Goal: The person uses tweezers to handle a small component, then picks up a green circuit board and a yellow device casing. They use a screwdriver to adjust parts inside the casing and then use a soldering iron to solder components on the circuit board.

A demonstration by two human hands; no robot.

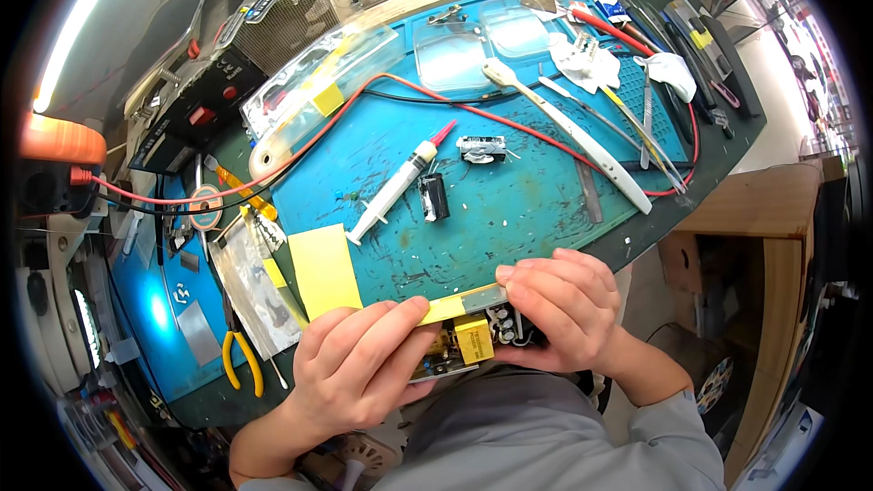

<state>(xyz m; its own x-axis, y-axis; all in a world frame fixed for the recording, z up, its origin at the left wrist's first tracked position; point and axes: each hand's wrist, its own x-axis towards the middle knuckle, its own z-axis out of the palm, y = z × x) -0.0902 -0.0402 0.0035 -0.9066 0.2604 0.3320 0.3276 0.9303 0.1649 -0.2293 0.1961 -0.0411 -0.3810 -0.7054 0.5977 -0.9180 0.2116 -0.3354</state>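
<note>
Between my two hands is a circuit board with a yellow block-shaped transformer on it. Along its far edge runs a flat metal strip, partly covered by yellow tape. My left hand is closed around the board's left end, fingertips on the tape. My right hand grips the right end, its thumb and fingers at the strip. The palms hide both ends of the board. Beyond it lie two black cylindrical capacitors, one nearer and one farther, beside a syringe with a pink tip.
A yellow paper pad rests on the blue mat. A white toothbrush, tweezers and red and black meter leads cross the far right. Yellow-handled pliers sit at the left, near an orange meter.
</note>
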